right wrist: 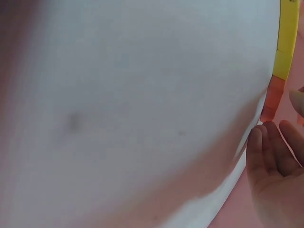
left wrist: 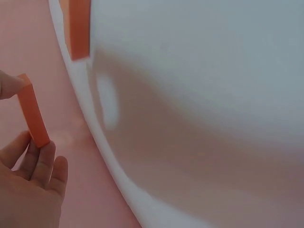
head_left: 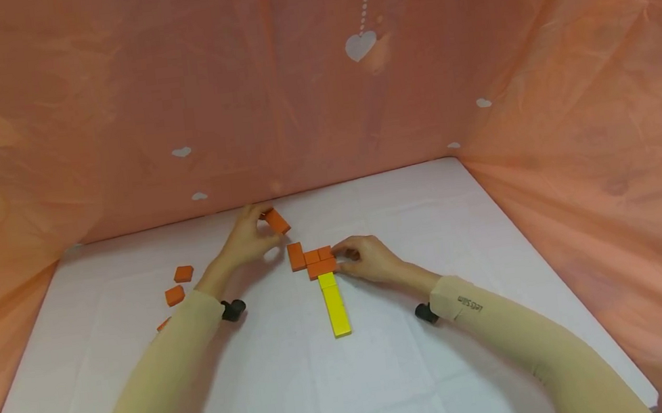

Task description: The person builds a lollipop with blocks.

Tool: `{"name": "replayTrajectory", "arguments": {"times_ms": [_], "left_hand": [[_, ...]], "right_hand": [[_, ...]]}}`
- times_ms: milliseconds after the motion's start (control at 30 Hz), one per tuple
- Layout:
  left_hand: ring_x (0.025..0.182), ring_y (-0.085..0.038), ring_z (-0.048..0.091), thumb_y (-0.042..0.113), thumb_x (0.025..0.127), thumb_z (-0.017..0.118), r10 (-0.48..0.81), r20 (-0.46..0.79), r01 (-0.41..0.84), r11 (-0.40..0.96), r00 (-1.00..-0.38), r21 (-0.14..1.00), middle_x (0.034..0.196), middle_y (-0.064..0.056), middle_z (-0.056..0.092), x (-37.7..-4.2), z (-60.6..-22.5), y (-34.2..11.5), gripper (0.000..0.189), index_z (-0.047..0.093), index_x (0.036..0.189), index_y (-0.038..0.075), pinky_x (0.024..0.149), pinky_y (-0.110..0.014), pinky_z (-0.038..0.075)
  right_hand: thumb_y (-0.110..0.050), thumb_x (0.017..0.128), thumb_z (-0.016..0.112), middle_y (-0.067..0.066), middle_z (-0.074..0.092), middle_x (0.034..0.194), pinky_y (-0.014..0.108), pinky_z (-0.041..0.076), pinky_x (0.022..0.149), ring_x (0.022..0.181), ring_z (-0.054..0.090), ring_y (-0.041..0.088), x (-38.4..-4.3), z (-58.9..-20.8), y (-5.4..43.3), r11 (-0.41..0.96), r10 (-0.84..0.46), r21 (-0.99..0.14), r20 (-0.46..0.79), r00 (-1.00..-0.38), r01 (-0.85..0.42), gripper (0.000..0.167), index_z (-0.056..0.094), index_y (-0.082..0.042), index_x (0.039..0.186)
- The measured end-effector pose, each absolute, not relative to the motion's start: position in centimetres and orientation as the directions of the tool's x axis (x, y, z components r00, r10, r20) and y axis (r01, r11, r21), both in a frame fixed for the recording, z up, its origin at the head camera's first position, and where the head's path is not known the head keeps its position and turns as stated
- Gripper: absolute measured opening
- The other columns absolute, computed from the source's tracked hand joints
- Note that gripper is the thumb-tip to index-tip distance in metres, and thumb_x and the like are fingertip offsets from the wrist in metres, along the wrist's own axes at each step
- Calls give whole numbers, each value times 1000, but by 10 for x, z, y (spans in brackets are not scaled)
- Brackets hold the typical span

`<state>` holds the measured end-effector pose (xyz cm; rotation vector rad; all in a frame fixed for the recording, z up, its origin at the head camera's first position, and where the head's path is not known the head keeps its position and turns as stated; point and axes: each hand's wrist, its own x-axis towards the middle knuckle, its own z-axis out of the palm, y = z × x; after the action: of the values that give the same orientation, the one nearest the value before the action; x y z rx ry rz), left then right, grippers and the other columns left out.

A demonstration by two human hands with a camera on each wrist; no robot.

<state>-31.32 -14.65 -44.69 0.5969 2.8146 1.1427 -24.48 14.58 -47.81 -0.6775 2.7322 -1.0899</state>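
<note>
In the head view my left hand (head_left: 249,238) holds an orange rectangular block (head_left: 277,221) over the far part of the table. The left wrist view shows that block (left wrist: 33,111) pinched between thumb and fingertips. My right hand (head_left: 372,258) is at the right end of a flat group of orange blocks (head_left: 321,267), thumb and fingertips right at its edge. A longer orange block (head_left: 296,257) stands at the group's left side. Below the group, yellow blocks (head_left: 336,308) form a straight strip toward me. In the right wrist view the right fingers (right wrist: 268,147) extend beside the orange end.
Loose orange blocks (head_left: 175,295) lie to the left, one partly hidden behind the left sleeve. The white-covered table (head_left: 387,377) meets an orange-pink curtain (head_left: 307,100) at the back and sides. Black wrist cameras (head_left: 234,310) sit on both wrists.
</note>
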Motion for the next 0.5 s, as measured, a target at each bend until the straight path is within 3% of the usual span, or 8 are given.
{"name": "replayTrajectory", "arguments": {"times_ms": [267, 500], "left_hand": [[131, -37, 47, 13, 87, 78, 494, 78, 411, 613, -866, 675, 144, -19, 48, -316, -447, -108, 70, 49, 148, -4, 115, -54, 39], [130, -33, 50, 20, 87, 83, 581, 33, 460, 607, -813, 648, 141, -15, 51, -321, -447, -79, 73, 51, 148, -3, 115, -49, 42]], "right_hand": [[-14, 96, 75, 12, 71, 126, 38, 57, 97, 109, 68, 26, -245, -477, 158, 621, -411, -704, 80, -908, -343, 38, 69, -2, 132], [-13, 95, 75, 14, 72, 122, 42, 58, 94, 105, 69, 28, -248, -478, 170, 626, -373, -700, 119, -920, -344, 36, 71, -1, 129]]}}
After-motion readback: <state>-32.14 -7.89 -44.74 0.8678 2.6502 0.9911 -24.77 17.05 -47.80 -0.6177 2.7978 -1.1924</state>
